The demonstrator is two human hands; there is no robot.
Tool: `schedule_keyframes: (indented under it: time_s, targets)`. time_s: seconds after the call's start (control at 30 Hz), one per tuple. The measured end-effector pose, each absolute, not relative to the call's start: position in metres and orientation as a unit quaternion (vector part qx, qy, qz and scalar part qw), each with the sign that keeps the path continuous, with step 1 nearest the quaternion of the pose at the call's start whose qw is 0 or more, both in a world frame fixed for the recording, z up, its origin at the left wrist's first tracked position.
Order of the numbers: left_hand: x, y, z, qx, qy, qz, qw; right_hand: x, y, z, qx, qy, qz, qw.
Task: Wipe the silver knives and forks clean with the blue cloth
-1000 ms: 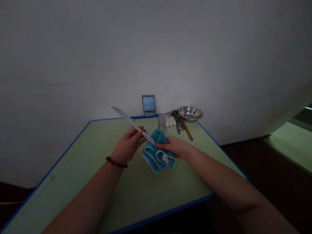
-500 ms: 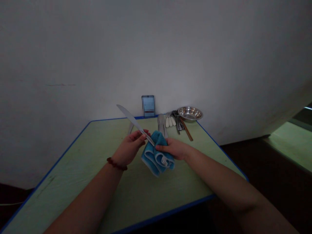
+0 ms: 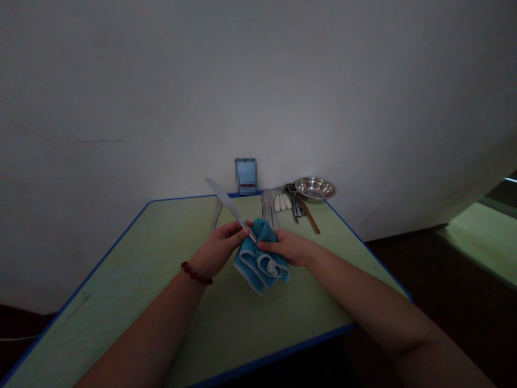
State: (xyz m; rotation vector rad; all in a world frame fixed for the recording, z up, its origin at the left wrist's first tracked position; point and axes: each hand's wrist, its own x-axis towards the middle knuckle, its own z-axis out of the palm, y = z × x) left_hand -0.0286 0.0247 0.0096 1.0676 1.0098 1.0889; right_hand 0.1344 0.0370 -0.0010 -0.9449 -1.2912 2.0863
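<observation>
A silver table knife (image 3: 226, 199) is pinched near its handle by my left hand (image 3: 220, 245), its blade slanting up and to the left. My right hand (image 3: 293, 248) grips a blue cloth (image 3: 252, 267) with a pale edge and a small white label. The cloth is folded about the end of the knife's handle, so that end is hidden. Both hands are over the middle of the table, close together. Behind the left hand, another knife-like piece of cutlery (image 3: 216, 214) lies on the tabletop, partly covered by the hand.
The pale green table (image 3: 121, 280) has a blue edge and stands against a grey wall. At the back are a phone-like screen (image 3: 246, 177), several table knives (image 3: 266, 205), white-handled forks (image 3: 283, 202), dark cutlery (image 3: 294, 205), wooden chopsticks (image 3: 310, 216) and a steel bowl (image 3: 315, 188).
My left hand and the knife have shifted slightly right, nearer the cloth. The handle reaches further into the cloth. My right hand has hardly moved.
</observation>
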Motion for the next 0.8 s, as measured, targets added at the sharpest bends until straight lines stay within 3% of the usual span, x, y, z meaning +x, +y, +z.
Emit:
schedule_keyframes:
  time_s: [0.8]
  targets:
    - [-0.0233, 0.0227, 0.0146, 0.397, 0.415, 0.522, 0.631, 0.1338, 0.0357, 0.0011, -0.353, -0.466, 0.769, 0.258]
